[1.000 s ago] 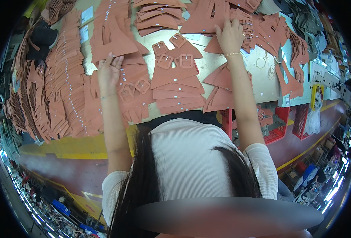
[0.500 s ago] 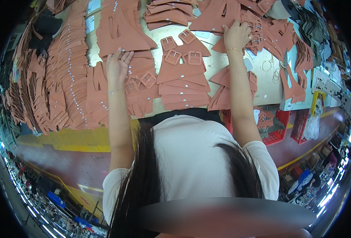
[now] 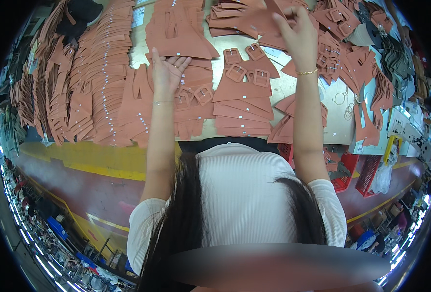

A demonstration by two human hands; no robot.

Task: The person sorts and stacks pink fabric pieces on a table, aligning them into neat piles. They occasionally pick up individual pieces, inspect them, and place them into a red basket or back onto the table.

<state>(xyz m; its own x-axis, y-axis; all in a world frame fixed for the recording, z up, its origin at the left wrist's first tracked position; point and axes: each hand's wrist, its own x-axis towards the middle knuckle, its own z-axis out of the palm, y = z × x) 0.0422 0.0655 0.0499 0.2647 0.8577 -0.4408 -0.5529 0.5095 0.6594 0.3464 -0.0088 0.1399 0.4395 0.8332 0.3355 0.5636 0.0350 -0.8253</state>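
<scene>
My left hand [image 3: 169,74] lies palm up with its fingers spread, at the near edge of a stack of coral, leather-like cut pieces with slots [image 3: 188,44]. Its fingertips touch or rest just beneath that edge. Further right, my right hand [image 3: 300,39] is raised over the table, thumb and fingers closed on a coral strap piece [image 3: 275,7], partly smeared by motion. Between the hands, coral pieces with square covered buckles [image 3: 236,73] lie on a fanned stack of coral panels [image 3: 243,108]. More buckled pieces [image 3: 203,95] sit near my left wrist.
Long overlapping rows of coral pieces [image 3: 103,73] cover the table's left side. At right are buckle straps [image 3: 328,51], loose wire rings [image 3: 340,99] and dark green pieces [image 3: 400,61]. Red crates [image 3: 344,175] stand below the table's front edge. Yellow markings [image 3: 98,158] cross the floor.
My right hand has risen from the buckle straps and moved away from me, now with a strap piece in it. The view has shifted; my left hand stays by the same stack.
</scene>
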